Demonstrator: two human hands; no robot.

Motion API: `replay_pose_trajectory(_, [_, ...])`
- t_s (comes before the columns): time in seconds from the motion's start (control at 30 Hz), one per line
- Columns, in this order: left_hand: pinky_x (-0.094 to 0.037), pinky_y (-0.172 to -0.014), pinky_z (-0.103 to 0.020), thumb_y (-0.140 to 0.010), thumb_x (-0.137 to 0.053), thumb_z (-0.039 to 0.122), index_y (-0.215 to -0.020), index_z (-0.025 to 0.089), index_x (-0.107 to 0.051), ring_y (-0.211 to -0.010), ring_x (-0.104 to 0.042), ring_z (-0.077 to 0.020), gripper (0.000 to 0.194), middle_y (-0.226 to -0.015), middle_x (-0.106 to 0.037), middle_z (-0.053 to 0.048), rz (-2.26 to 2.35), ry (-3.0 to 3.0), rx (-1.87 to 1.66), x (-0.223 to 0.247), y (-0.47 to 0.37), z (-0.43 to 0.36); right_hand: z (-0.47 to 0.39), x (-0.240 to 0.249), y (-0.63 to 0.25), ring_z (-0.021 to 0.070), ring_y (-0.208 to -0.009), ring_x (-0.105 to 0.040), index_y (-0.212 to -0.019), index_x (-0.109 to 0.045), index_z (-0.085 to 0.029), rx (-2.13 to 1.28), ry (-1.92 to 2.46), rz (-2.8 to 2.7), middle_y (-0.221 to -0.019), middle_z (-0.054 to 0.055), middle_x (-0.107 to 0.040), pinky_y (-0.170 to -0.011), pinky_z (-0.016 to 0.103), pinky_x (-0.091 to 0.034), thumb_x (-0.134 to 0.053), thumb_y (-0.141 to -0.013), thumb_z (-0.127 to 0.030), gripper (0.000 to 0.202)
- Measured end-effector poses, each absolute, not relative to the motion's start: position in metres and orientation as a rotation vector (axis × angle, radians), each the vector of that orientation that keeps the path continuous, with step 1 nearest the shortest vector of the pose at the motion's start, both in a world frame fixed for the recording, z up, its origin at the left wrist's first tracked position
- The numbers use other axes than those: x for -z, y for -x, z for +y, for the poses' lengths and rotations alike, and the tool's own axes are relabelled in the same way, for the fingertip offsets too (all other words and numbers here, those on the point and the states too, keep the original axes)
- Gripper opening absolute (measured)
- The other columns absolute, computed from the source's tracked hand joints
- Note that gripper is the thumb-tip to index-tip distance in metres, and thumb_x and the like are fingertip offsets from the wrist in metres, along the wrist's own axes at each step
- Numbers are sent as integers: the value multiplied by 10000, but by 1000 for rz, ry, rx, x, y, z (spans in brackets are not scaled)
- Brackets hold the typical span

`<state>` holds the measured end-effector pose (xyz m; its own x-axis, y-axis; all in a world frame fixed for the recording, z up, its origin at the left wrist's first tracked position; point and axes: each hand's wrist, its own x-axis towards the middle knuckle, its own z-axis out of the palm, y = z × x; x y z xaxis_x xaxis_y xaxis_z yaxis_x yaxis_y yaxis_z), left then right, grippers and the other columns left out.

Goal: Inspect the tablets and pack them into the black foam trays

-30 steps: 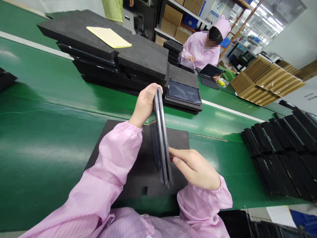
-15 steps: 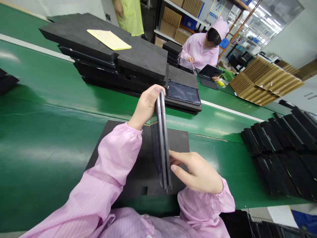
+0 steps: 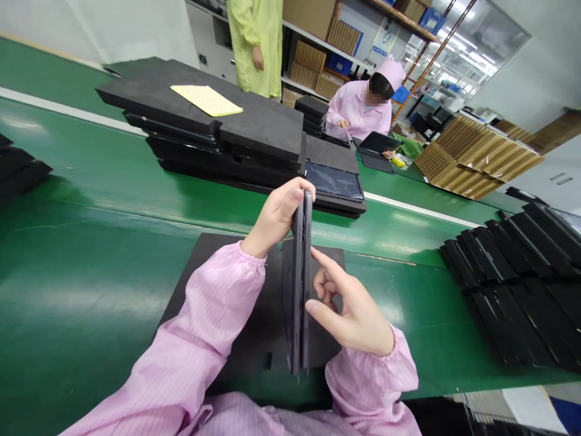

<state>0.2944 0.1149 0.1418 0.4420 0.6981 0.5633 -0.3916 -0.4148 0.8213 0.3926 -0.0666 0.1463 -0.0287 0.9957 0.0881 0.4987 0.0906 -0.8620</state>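
Two thin grey tablets (image 3: 306,284) stand on edge side by side, their narrow sides with speaker holes facing me. My left hand (image 3: 279,213) is closed around their far top end. My right hand (image 3: 351,309) is on the right of the pair, index finger stretched out against the right tablet's face and thumb near its edge. The other right fingers are curled with nothing visible in them. Below the tablets lies a flat black foam board (image 3: 240,327) with a small notch at its near edge. The tablets' outer faces are mostly turned out of sight.
Beyond my hands are stacked black foam trays (image 3: 254,136) with a yellow dotted sheet (image 3: 206,100) on top. A film-covered tablet (image 3: 333,180) lies beside them. Black trays (image 3: 512,278) crowd the right. A co-worker in pink (image 3: 361,109) sits across the green table (image 3: 91,290); another person wears yellow (image 3: 256,54).
The tablets have turned more upright and edge-on, and sit slightly lower and to the right in view. My right index finger has straightened and moved up along the tablet. The camera view has shifted.
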Motion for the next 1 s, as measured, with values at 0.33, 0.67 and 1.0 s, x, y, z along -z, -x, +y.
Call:
replay_pose_trajectory(0.33, [-422, -644, -332, -837, -261, 880, -739, 215, -547, -633, -484, -176, 730, -694, -543, -18, 172, -1676, -1204, -147, -294, 100, -65, -137, -386, 96, -579, -461, -1571, -307, -283, -749, 1331, -1553, -798, -51, -480, -575, 233, -441, -541, -900, -150, 722])
replay_pose_trajectory(0.67, [-471, -757, -362, -833, -207, 886, -727, 221, -524, -704, -538, -199, 745, -732, -590, -36, 172, -1766, -1185, -150, -292, 93, -68, -143, -386, 109, -608, -519, -1538, -339, -274, -711, 1276, -1565, -791, -49, -516, -591, 245, -455, -466, -875, -79, 703])
replay_pose_trajectory(1.0, [-491, -757, -362, -897, -199, 823, -721, 224, -545, -712, -562, -201, 714, -737, -617, -45, 176, -1775, -1193, -152, -292, 86, -74, -145, -369, 97, -512, -486, -1459, -342, -231, -467, 1479, -1544, -712, -85, -476, -496, 215, -425, -547, -872, -163, 625])
